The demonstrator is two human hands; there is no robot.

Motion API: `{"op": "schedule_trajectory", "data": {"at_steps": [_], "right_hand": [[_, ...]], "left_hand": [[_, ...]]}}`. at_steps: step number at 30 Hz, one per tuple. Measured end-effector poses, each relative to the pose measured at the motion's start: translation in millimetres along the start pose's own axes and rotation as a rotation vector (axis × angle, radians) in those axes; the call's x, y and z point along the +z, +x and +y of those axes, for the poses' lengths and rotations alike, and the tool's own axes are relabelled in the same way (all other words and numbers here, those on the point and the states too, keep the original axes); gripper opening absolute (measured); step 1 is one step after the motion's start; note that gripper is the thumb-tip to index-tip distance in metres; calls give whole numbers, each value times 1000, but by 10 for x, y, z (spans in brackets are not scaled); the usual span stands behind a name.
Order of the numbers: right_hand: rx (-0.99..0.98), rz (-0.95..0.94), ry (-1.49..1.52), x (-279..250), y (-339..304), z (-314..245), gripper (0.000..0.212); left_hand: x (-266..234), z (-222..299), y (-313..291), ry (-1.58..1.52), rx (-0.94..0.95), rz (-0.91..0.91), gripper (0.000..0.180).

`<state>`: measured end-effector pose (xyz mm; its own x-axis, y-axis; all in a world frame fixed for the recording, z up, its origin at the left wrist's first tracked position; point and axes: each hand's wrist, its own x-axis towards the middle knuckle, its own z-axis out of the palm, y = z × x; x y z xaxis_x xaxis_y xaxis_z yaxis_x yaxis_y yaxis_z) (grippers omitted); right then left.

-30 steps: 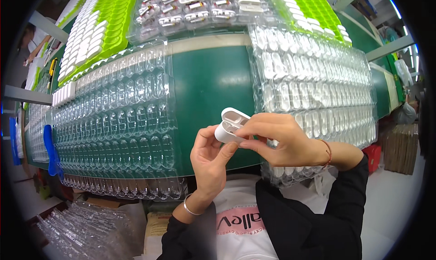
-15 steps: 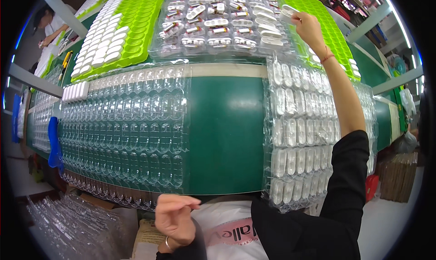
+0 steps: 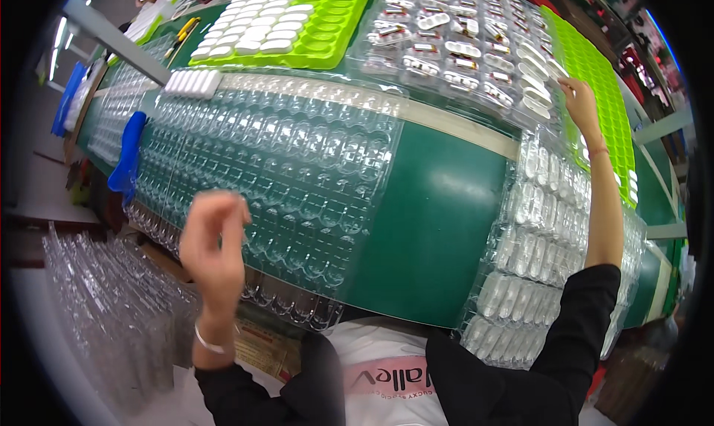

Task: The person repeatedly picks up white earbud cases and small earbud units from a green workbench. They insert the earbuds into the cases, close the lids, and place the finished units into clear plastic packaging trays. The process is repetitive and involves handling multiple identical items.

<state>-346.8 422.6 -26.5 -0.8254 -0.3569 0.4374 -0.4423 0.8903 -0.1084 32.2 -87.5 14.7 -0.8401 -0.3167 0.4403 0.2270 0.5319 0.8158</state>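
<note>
My right hand is stretched to the far right, its fingertips pinched on the end of a slim white oval case. Below the fingers, more white cases lie in a row on a clear tray full of white pieces and small dark-and-red parts. My left hand hangs over the front edge of an unfilled clear blister tray, somewhat blurred. Its fingers are curled toward the thumb, and nothing shows in them. Under my right forearm, another clear tray holds rows of white cases.
Bright green trays stand at the back left, part-filled with white pieces, and at the right. A short white row of pieces and a blue handle-like object sit at the left. Stacked clear trays stand low at the left.
The view has turned, shifting the scene. My left hand has risen and gone left, from in front of the table to over the clear tray's front edge. My right hand stays by the white case.
</note>
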Motion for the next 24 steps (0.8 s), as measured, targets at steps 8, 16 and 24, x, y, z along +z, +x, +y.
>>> {"op": "schedule_trajectory", "data": {"at_steps": [8, 16, 24], "right_hand": [[-79, 38, 117, -840, -957, -882, 16], [412, 47, 196, -1842, -2542, -964, 16], [954, -51, -397, -2801, -4250, -52, 21]], "left_hand": [[-551, -2067, 1773, 958, 192, 102, 18], [-510, -3072, 2501, 1183, -23, 84, 38], [25, -1343, 1607, 364, 165, -80, 34]]}}
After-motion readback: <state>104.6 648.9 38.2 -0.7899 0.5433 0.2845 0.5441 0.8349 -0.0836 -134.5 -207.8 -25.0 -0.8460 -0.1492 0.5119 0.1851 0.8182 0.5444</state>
